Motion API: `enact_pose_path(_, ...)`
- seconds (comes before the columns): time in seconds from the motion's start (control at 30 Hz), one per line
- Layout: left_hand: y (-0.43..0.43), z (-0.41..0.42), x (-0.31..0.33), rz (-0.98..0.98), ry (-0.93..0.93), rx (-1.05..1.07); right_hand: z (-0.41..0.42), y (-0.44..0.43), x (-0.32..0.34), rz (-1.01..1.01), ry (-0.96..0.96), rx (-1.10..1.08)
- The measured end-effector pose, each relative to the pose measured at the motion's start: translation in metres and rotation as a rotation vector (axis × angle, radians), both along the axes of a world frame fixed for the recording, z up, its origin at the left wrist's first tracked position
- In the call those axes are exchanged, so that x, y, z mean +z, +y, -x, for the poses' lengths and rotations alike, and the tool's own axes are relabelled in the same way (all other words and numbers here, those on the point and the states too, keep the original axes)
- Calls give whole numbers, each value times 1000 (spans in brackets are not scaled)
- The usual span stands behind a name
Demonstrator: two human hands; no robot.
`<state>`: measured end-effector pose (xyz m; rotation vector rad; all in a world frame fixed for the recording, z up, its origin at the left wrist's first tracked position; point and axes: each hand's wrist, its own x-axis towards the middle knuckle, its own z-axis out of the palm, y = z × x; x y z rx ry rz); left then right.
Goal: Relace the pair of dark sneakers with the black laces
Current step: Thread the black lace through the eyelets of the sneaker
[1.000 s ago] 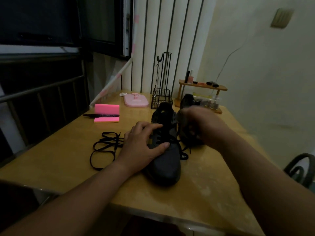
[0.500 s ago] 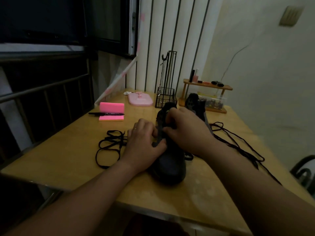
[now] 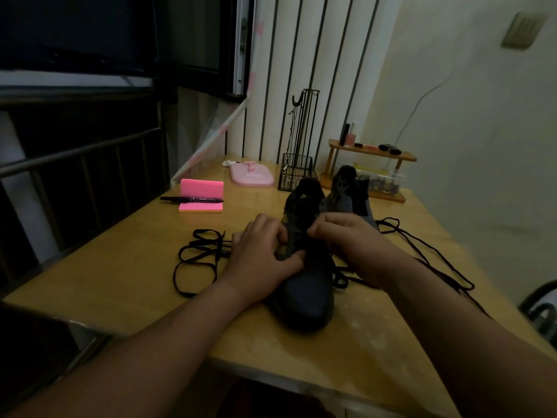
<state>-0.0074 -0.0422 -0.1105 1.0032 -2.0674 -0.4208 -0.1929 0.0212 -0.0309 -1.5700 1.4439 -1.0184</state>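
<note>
The main risk is a missed or skipped eyelet. The light is dim, the lace and the upper are both dark, and both hands cover the eyelet rows, so the tip could go into the wrong hole or cross unevenly. The right lace (image 3: 422,247) trails in long loops across the table (image 3: 120,285) towards the right edge. A hard pull could snag it under the right forearm or on the far sneaker (image 3: 349,191), or drag a loop off the table. The left lace (image 3: 197,257) lies in a loose heap just left of the left hand and looks likely to knot if it is swept aside. If the left hand eases off, the near sneaker (image 3: 304,291) may twist or slide on the smooth top.

The left hand (image 3: 259,257) lies over the left side of the near sneaker. Its fingers are curled onto the left eyelet row, and its thumb is pressed across the front of the upper, so it holds the shoe down. The right hand (image 3: 349,239) comes in from the right, knuckles up. Its fingers are bunched together in a pinch at the right eyelet edge, but I cannot tell whether the lace tip is inside that pinch.

The near sneaker stands mid-table with its toe towards the near edge. The far sneaker stands just behind it to the right, unlaced.
</note>
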Motion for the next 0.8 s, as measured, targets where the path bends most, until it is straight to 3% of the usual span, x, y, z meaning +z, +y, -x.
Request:
enact_pose_path(0.13, -2, 0, 0, -67, 46, 4, 7, 3, -11, 5, 130, 7)
enact_pose_path(0.2, -3, 5, 14, -203, 82, -9, 6, 6, -12, 17, 122, 33)
enact_pose_path(0.33, -14, 12, 53, -426, -133, -68, 8, 8, -14, 51, 123, 25)
enact_pose_path(0.43, -14, 4, 68, -545, -129, -166, 7, -3, -7, 142, 182, -142)
enact_pose_path(0.5, -8, -1, 69, -616, -51, -216, 6, -16, 2, 201, 285, -231)
enact_pose_path(0.57, -3, -4, 69, -670, 84, -238, 6, -28, 11, 216, 525, -231)
enact_pose_path(0.63, 3, -7, 68, -730, 315, -228, 7, -38, 14, 190, 672, -221)
enact_pose_path(0.73, 10, -18, 57, -818, 608, -238, 11, -43, 17, 151, 619, -179)
enact_pose_path(0.8, 15, -19, 49, -809, 554, -187, 14, -43, 18, 147, 566, -156)
